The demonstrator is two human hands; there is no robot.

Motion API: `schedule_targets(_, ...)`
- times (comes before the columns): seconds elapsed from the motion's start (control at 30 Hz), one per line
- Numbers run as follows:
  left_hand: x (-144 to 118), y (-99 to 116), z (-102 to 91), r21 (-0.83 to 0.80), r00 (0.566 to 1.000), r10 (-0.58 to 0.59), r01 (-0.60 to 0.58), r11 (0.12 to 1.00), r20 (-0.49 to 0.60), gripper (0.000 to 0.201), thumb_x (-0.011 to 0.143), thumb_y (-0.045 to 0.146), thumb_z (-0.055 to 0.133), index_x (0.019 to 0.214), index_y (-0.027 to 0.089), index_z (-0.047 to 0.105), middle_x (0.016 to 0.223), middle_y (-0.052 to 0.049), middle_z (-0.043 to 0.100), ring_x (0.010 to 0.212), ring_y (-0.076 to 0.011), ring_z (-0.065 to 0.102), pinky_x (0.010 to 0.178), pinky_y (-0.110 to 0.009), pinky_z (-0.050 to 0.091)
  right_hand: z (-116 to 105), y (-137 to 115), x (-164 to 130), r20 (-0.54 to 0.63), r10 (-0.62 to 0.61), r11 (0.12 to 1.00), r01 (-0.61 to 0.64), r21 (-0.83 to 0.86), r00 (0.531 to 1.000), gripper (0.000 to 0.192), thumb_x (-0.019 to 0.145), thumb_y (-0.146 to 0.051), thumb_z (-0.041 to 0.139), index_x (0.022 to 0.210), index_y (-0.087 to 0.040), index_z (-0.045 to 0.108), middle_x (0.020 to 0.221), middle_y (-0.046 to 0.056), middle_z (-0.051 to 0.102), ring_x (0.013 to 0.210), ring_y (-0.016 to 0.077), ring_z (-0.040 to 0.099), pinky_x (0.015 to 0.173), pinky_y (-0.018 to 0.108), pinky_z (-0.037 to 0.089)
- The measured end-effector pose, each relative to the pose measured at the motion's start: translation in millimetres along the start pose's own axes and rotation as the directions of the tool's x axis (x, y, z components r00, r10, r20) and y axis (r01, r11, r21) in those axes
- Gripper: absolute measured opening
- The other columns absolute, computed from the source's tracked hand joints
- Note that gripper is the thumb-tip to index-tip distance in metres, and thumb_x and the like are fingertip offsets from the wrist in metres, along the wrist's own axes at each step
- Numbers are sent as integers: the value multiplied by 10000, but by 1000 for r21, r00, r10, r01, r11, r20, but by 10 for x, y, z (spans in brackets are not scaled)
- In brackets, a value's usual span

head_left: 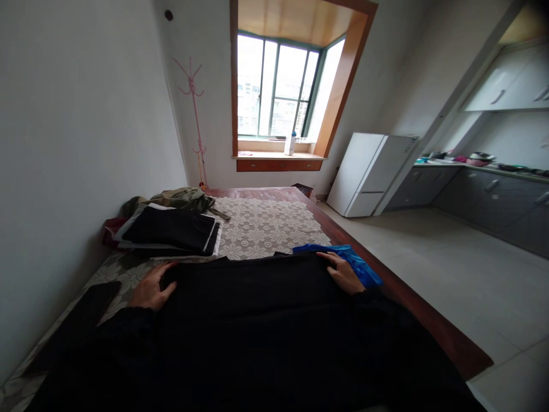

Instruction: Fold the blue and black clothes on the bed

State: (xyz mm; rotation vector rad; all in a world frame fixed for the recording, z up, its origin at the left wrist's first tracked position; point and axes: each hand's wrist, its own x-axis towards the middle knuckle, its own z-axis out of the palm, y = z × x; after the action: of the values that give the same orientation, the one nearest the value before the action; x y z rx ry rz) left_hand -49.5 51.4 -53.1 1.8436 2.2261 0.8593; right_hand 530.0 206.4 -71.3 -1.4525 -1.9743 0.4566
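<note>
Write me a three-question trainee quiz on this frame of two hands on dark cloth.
1. True or false: the left hand and the right hand both lie flat on the wide black cloth garment.
2. What lies just beyond the right hand?
A. blue plastic bag
B. red towel
C. white cup
3. What sits beyond the left hand?

Key: 1 true; 2 A; 3 a stack of folded black and white clothes.
</note>
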Motion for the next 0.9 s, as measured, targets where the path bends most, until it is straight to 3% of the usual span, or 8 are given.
schedule_targets(0.33,7,-38,7,82,999,-2,-2,997,55,570,836,406,519,1392,289,569,1476,-32,601,1345,-287,567,1137,-404,436,10,63,7,34,-24,995,27,-96,999,594,791,-133,490,1339,-269,675,1411,57,621,1354,270,546,1214,466,356)
schedule_targets(0.43,13,-17,-5,135,997,5,-16,991,81,550,860,399,504,1393,283,569,1554,-47,518,1377,-299,531,1136,-420,432,25,19,6,39,-39,991,44,-127,998,608,790,-129,482,1354,-272,659,1369,59,646,1331,271,563,1204,470,363)
schedule_targets(0.53,-6,84,-69,218,994,-7,-18,976,113,546,872,392,487,1392,254,576,1635,-75,401,1408,-324,493,1118,-432,446,19,-97,11,18,-61,986,63,-157,998,613,800,-126,459,1363,-286,640,1400,54,623,1330,268,560,1177,477,386)
schedule_targets(0.63,-133,275,-228,279,983,-5,-48,959,185,563,855,433,500,1364,215,599,1593,-113,458,1423,-339,472,1132,-441,428,-93,-256,-74,17,-73,978,75,-193,997,601,832,-166,462,1410,-285,581,1511,58,532,1349,278,536,1128,485,422)
schedule_targets(0.73,-442,450,-464,277,960,-79,2,961,267,592,846,542,496,1319,207,616,1450,-147,603,1289,-351,596,1067,-473,471,-325,-391,-395,-6,-32,971,29,-239,999,549,874,-287,509,1420,-253,545,1508,105,531,1201,305,628,1034,507,471)
schedule_targets(0.83,-935,474,-642,245,913,-248,171,954,325,586,842,657,484,1237,249,631,1167,-124,750,1043,-340,724,893,-458,541,-558,-461,-977,-36,50,961,-58,-271,998,411,921,-438,504,1266,-252,628,1229,95,703,1046,304,682,921,473,502)
schedule_targets(0.9,-1325,382,-641,222,906,-303,243,944,296,564,848,699,467,1163,266,648,1040,-108,772,949,-330,748,821,-433,545,-652,-465,-1420,-8,115,955,-113,-275,993,370,937,-527,499,1151,-278,670,1093,62,733,1004,294,690,867,441,502)
